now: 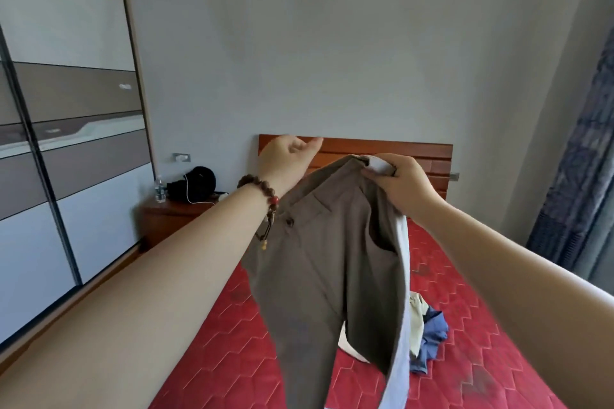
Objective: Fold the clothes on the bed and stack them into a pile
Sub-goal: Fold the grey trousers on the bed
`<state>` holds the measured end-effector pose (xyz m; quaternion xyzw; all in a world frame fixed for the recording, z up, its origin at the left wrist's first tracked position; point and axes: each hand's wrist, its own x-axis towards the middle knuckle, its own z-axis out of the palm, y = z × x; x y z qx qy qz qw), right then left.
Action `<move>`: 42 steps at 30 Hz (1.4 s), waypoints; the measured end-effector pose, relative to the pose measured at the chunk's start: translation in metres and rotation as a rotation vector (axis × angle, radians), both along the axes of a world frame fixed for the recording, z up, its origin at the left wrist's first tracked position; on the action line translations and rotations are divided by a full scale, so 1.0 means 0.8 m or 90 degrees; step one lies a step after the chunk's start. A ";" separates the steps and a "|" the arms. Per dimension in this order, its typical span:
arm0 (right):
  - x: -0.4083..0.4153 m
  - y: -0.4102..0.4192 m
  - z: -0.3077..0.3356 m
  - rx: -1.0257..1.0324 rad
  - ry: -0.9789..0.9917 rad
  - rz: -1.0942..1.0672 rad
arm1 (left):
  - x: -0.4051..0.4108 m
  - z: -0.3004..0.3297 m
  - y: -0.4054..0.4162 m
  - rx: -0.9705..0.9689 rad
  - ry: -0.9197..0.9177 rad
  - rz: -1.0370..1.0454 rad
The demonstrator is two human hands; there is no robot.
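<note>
Holding up: the grey-brown trousers [329, 262] are hanging in the air over the bed [465, 325], waistband uppermost, legs trailing down past the lower edge of the view.
Right hand: the right hand [403, 181] is gripping the waistband at its top right corner, fingers [385, 164] curling over the pale inner lining.
Left hand: the left hand [287, 156] is hovering just beside the upper left of the trousers, palm up, fingers loosely spread and holding nothing; a beaded bracelet [262, 196] is sitting on the wrist.
Bed surface: a red quilted cover is showing beneath the trousers, with the wooden headboard [415, 151] standing behind the hands.
Unfolded clothes: a crumpled heap of clothes [427, 332], cream and blue, is lying on the bed to the right, partly hidden by the hanging trousers.
Surroundings: a nightstand [172, 216] is carrying a water bottle [160, 189] and a black bag [199, 183]; a wardrobe [66, 143] is lining the left wall; a blue curtain [578, 159] is hanging at the right.
</note>
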<state>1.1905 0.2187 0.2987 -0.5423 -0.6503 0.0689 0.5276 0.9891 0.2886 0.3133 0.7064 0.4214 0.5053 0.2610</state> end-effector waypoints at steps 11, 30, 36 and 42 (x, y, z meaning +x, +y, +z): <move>-0.011 -0.003 0.066 -0.034 -0.183 0.010 | 0.020 -0.010 -0.006 0.092 0.278 -0.196; 0.082 -0.019 0.118 -0.003 -0.162 -0.176 | -0.083 -0.081 0.008 -0.070 0.492 -0.177; 0.141 -0.048 0.101 -0.042 -0.272 -0.239 | -0.095 -0.064 0.002 0.137 0.293 -0.045; 0.166 -0.080 0.100 -0.094 -0.306 -0.106 | -0.107 -0.049 0.010 0.237 0.293 -0.096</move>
